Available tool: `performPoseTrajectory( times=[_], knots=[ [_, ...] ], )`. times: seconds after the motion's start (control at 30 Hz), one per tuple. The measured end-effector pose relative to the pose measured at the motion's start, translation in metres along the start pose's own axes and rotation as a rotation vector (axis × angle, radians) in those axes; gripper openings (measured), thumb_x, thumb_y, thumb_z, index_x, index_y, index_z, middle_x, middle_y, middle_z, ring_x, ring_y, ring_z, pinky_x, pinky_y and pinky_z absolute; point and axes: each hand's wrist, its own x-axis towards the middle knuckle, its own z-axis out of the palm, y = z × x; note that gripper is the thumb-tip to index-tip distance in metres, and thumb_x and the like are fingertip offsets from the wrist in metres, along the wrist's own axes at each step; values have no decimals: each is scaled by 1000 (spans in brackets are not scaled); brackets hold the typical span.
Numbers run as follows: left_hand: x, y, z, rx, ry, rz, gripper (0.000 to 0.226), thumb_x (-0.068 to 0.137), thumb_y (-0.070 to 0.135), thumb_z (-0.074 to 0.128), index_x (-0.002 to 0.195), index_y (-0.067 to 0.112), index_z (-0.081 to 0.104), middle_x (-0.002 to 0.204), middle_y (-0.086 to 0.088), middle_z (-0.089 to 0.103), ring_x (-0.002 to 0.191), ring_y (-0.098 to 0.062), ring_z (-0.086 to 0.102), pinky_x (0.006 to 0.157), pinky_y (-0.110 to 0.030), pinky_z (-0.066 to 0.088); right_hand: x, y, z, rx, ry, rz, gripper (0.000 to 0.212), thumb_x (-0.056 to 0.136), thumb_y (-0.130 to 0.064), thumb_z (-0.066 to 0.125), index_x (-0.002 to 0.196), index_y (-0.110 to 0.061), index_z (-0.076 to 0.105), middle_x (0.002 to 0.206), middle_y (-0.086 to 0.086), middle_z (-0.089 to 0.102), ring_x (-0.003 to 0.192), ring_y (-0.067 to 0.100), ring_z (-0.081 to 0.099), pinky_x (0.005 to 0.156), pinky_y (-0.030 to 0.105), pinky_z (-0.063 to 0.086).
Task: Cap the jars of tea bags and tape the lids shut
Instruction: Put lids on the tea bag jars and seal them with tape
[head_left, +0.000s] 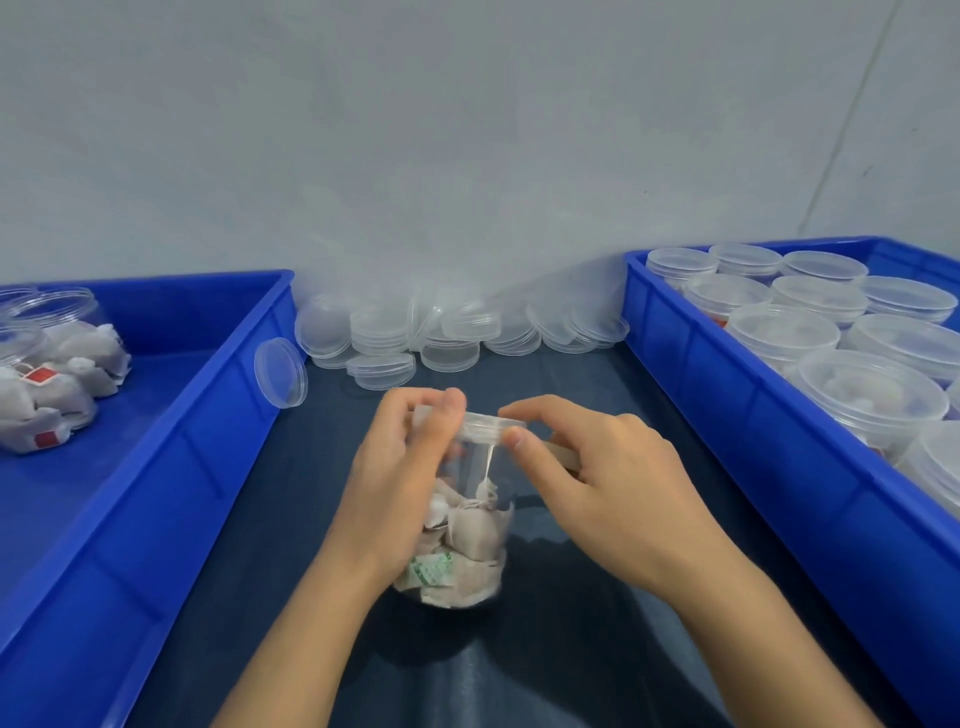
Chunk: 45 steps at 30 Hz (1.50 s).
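The worktop (597, 597) is dark navy. A bright blue tray (171, 467) lies along its left edge and another blue tray (753, 426) along its right. The jar (467, 519) is clear, its tea bags (472, 540) off-white, one packet (431, 569) printed green. The left tray's tea bags (47, 410) carry red tags. The lids (447, 332) at the back edge are clear

There is one view, from a wide-angle camera worn on the person's head. It looks forward and steeply down over the dark bench (597, 597), close above both forearms, which enter from the bottom edge. A blue bin (171, 467) lies along the left edge, another bin (753, 415) along the right, and a pale wall (467, 130) fills the upper half.
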Motion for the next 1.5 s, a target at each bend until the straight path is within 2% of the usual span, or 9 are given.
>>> performPoseTrajectory(
  times=[0.13,0.27,0.53,0.67,0.77,0.87,1.0,1.27,1.5],
  knots=[
    [-3,4,2,133,-13,28,72,65,85,69,125,46,59,106,16,77,98,-5,75,89,-40,61,-1,-1,3,2,-10,-12,33,103,-59,35,126,-44,54,60,-34,55,64,9,49,73,38,44],
    [-4,6,1,118,-18,27,70,67,83,68,127,49,58,106,21,74,98,-7,75,90,-42,61,1,8,-4,98,-73,27,23,106,-45,40,127,-45,50,60,-15,58,65,8,53,68,33,38],
    [-4,7,-2,-185,-75,-110,61,70,66,79,118,29,69,109,-9,76,91,-35,78,70,-41,64,4,10,-3,36,-121,-20,28,107,-53,37,130,-46,51,64,-19,61,70,7,55,69,35,41],
    [-2,2,-6,-238,-168,-148,59,74,65,79,123,34,69,116,-13,73,96,-41,77,78,-52,65,3,9,-4,-3,-125,-51,33,106,-57,31,133,-53,50,66,-21,61,73,6,57,69,33,43],
    [-2,-2,-8,-190,-196,-160,71,74,72,75,136,42,56,116,1,74,103,-30,77,88,-54,62,1,6,-4,-24,-111,-61,37,104,-58,29,131,-53,53,67,-28,60,73,6,56,70,32,43],
    [-1,3,-7,106,-116,-91,83,64,91,63,130,45,45,110,18,70,104,2,69,92,-36,54,0,4,-5,-43,-84,-51,43,102,-61,26,131,-51,56,67,-29,58,72,10,55,76,36,48],
    [-6,13,0,349,126,4,67,66,91,56,108,39,55,99,15,70,91,0,68,87,-39,57,-1,-4,0,-131,-38,-40,45,102,-62,20,131,-48,52,60,-15,49,75,17,56,77,40,48],
    [-13,19,4,446,35,48,58,76,81,66,121,47,53,105,17,68,93,3,64,81,-26,51,-1,9,-3,86,-136,49,19,106,-48,38,123,-41,42,69,-17,62,71,10,56,68,35,42],
    [-17,17,16,588,126,167,57,68,88,57,105,49,39,103,21,50,92,2,53,69,-23,42,-2,10,-7,-93,-156,94,46,105,-54,34,76,-21,49,68,-2,58,71,22,57,67,41,46]
  ],
)
